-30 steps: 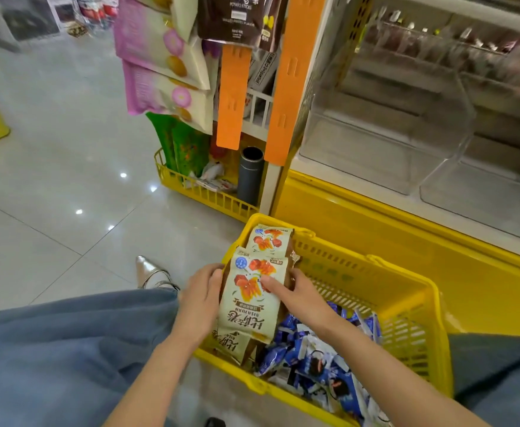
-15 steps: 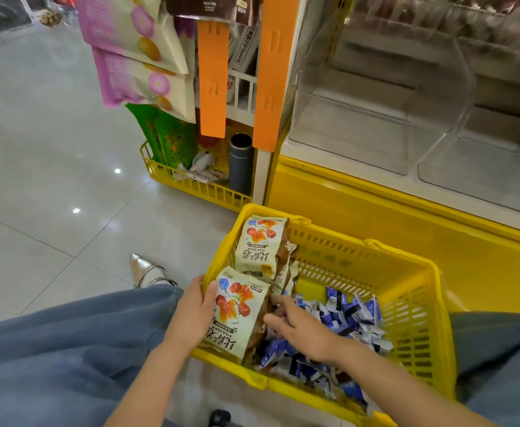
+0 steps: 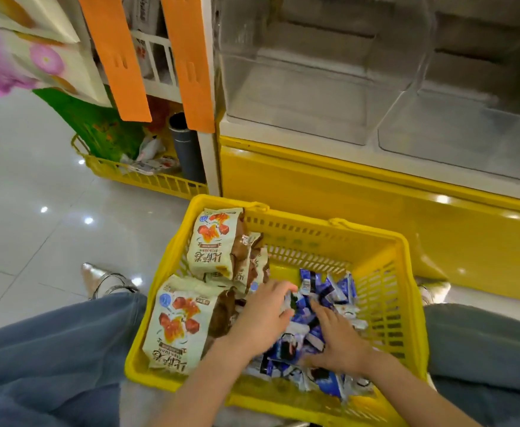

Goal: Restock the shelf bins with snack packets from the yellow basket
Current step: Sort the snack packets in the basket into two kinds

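Observation:
The yellow basket (image 3: 314,229) stands on the floor between my knees, in front of the shelf. Cream snack packets with red pictures lean along its left side, one near (image 3: 178,322) and one farther back (image 3: 212,241). A heap of small blue and white packets (image 3: 329,291) fills the middle. My left hand (image 3: 262,315) reaches into this heap, with fingers and thumb closing round a few blue packets. Next to it, my right hand (image 3: 339,340) lies on the heap with fingers spread. Two clear shelf bins (image 3: 298,97) (image 3: 468,134) sit above and look bare.
A yellow shelf base (image 3: 329,186) runs below the bins. To the left are orange hanging strips (image 3: 117,57), hanging snack bags (image 3: 21,57), a low yellow wire rack (image 3: 148,177) and a dark cylinder (image 3: 188,149). White tiled floor (image 3: 37,211) stretches left. My silver shoe (image 3: 98,278) is beside the basket.
My left hand let go of the cream packet, which now leans on the basket's left wall. Both hands moved right into the blue packets. The view tilted down and closer.

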`<state>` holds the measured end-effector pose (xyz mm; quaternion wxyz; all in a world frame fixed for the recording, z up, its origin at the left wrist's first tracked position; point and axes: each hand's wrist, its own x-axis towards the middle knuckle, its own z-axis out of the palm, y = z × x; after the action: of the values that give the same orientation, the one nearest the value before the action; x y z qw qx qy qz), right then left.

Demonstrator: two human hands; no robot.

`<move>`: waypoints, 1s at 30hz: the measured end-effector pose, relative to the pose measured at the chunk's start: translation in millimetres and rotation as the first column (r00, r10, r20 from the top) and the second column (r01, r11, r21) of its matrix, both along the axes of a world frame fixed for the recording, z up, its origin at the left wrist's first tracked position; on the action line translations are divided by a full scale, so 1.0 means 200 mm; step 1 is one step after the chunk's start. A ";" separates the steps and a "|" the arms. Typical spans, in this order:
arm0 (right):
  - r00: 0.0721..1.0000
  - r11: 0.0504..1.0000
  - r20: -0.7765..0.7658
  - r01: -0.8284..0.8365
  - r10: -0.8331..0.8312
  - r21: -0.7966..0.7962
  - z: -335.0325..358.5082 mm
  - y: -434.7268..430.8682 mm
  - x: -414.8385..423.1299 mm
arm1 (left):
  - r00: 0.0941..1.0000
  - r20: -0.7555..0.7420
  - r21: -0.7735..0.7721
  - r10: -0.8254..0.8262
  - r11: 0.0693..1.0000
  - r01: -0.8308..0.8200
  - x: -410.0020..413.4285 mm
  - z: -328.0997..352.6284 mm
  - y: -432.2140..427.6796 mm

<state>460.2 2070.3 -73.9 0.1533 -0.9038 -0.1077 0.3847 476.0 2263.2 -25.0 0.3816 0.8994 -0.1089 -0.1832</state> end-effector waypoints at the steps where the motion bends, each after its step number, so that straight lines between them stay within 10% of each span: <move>1: 1.000 1.000 0.021 -0.014 0.014 -0.003 -0.02 -0.01 -0.02 | 0.997 -0.064 0.034 -0.051 0.998 0.053 0.01 -0.07 -0.03; 11: 0.952 0.952 -0.018 -0.305 0.305 -0.010 0.01 -0.12 -0.08 | 0.851 -0.515 0.240 -0.102 0.936 0.257 0.02 -0.36 -0.08; 30: 0.978 0.953 0.122 0.128 -0.167 0.274 0.06 -0.21 0.18 | 0.973 -0.216 -0.021 0.080 0.996 -0.087 0.14 -0.24 -0.09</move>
<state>495.7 2028.2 -62.6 0.2928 -0.9062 -0.1009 0.2880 503.2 2245.6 -73.5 0.4122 0.8722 -0.0318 -0.2613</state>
